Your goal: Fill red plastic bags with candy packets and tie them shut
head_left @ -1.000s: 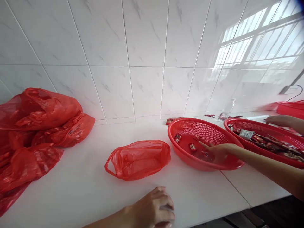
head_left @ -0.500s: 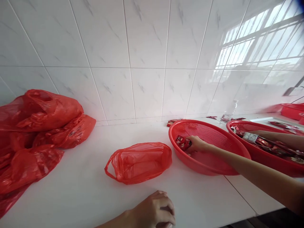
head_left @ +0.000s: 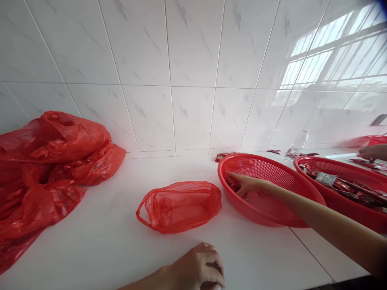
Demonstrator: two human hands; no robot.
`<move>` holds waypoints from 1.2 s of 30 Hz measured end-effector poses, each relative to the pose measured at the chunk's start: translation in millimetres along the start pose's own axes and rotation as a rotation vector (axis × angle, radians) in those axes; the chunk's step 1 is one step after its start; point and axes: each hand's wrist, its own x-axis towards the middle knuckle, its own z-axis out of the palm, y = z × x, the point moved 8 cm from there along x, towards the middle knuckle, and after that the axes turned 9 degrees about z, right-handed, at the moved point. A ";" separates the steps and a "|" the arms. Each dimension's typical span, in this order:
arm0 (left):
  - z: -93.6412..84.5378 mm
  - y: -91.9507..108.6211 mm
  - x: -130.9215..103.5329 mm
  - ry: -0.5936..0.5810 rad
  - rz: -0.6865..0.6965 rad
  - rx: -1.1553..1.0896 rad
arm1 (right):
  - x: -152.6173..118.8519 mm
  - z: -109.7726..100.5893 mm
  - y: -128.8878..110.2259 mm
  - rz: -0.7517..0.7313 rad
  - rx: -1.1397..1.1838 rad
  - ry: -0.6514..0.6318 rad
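My right hand (head_left: 249, 184) reaches into the red plastic basket (head_left: 272, 219). Its thumb and fingers are spread around small red-wrapped packets (head_left: 232, 183) at the basket's left side; the fingertips are partly hidden. At the bottom centre, my left hand (head_left: 202, 266) rests on the white counter with its fingers loosely curled, and nothing shows in it. Between my left hand and the wall, a red plastic bag (head_left: 181, 207) stands with its mouth spread wide, its handle loop to the left. I see nothing inside the bag.
A heap of red plastic bags (head_left: 75, 141) lies at the left. Another red basket (head_left: 341, 197) with wrapped packets stands at the right, with a co-worker's hand (head_left: 375, 152) beyond it. A clear bottle (head_left: 298, 145) and loose packets (head_left: 223, 157) are near the tiled wall.
My right hand has spread its fingers over the packets, which sit lower in the basket. The co-worker's hand has left the right basket and moved back. The view has shifted slightly.
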 end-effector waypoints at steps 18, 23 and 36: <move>-7.6 1.8 2.5 0.031 -0.021 -0.037 | 2.1 -13.3 -4.9 -0.053 0.262 0.025; -10.1 5.3 3.4 0.034 -0.010 -0.034 | 2.3 -23.6 0.8 -0.040 0.591 -0.088; -68.3 15.3 7.4 0.253 -0.144 0.360 | -50.4 -73.0 -94.5 -0.286 0.892 -0.164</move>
